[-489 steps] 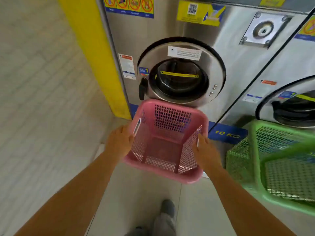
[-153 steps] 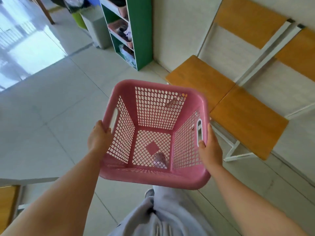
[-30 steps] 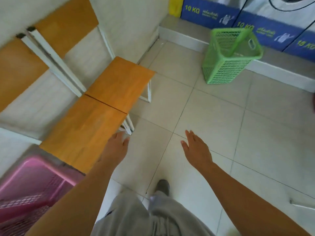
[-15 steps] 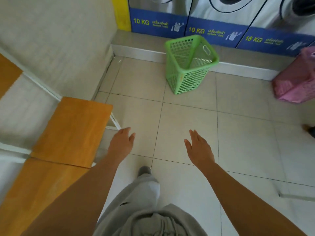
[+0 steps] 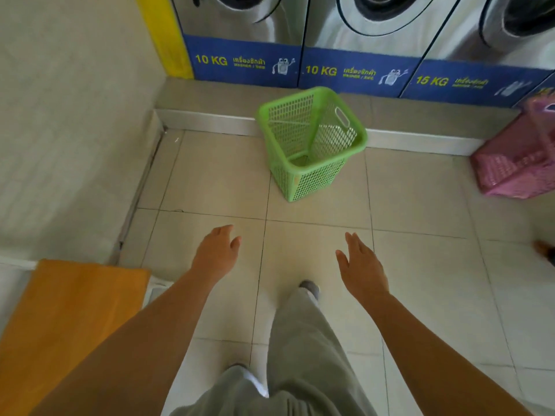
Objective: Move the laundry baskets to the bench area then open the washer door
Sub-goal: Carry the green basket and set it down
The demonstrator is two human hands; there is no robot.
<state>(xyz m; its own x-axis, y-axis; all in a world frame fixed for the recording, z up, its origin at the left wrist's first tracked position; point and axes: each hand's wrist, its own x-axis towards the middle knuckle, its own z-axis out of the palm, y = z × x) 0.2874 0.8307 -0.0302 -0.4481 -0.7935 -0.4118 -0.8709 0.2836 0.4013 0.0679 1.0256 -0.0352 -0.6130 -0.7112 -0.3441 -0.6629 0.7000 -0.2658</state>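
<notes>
Hands point(image 5: 217, 255) empty — green basket point(image 5: 312, 142) ahead

A laundromat: a row of front-loading washers point(image 5: 375, 22) labelled 10 KG and 15 KG.

baskets: 2 – green basket point(image 5: 310, 142), pink basket point(image 5: 519, 163) | washers: 3 | hands: 2 | bench seats: 1

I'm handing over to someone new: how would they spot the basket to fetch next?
Look along the row of washers with the blue strip at their base. On the floor before the raised step, below the second "10 KG" label, stands the green basket. It is upright, empty and green; the other basket, at the right edge, is pink.
</notes>
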